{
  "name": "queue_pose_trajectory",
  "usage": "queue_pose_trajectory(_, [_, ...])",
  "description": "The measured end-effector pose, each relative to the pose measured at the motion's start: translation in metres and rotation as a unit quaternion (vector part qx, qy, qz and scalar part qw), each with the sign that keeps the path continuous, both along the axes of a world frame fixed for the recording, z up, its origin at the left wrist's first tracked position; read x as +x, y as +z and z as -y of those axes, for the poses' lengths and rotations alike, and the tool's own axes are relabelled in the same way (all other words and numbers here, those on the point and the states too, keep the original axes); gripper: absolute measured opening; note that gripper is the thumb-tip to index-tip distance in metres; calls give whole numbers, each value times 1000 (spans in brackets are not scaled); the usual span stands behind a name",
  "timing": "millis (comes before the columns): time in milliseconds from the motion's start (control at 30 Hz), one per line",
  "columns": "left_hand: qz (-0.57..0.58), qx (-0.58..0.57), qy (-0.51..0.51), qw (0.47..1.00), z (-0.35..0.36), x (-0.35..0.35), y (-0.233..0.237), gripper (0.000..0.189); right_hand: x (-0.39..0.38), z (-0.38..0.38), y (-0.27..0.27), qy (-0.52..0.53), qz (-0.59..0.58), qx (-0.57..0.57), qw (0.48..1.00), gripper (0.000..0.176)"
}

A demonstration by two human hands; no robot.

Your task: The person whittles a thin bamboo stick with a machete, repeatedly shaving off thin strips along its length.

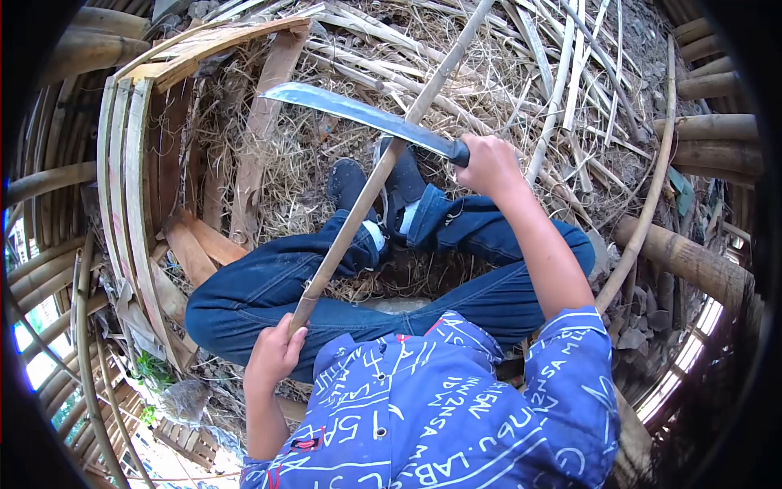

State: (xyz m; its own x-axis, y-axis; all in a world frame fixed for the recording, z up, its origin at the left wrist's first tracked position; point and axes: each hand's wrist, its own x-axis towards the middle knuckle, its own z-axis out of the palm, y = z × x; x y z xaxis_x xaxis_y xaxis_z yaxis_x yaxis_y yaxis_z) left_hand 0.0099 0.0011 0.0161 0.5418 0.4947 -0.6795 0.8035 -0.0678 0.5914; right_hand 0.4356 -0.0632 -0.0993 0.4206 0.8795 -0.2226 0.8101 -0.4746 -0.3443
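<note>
A long bamboo strip point(358, 208) runs slanting from my lap up to the top edge of the view. My left hand point(275, 352) is closed around its lower end, close to my left thigh. In my right hand point(490, 167) is the dark handle of a machete point(350, 108), its long curved blade pointing left. The blade overlaps the upper part of the strip in this view. Below the blade are my dark shoes point(349, 181), and my legs in blue jeans point(252, 289) are folded on either side of the strip.
Split bamboo strips and curly shavings point(301, 155) cover the ground ahead. A wooden plank frame point(126, 187) stands on the left. Thick bamboo poles point(692, 261) lie at the right, near broken stones point(648, 318). Slatted bamboo walls rise on both sides.
</note>
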Motion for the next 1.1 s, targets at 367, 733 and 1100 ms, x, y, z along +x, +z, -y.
queue_pose_trajectory(367, [-29,-23,-3,999,-2,0,-1,12,103,-13,-15,-119,67,-60,989,22])
queue_pose_trajectory(733, [-73,-46,28,996,-3,-2,-4,14,26,-1,7,7,-31,-42,999,25])
queue_pose_trajectory(1100, [-33,-25,17,999,-1,-11,-15,14,122,-18,-26,-102,77,-76,989,23])
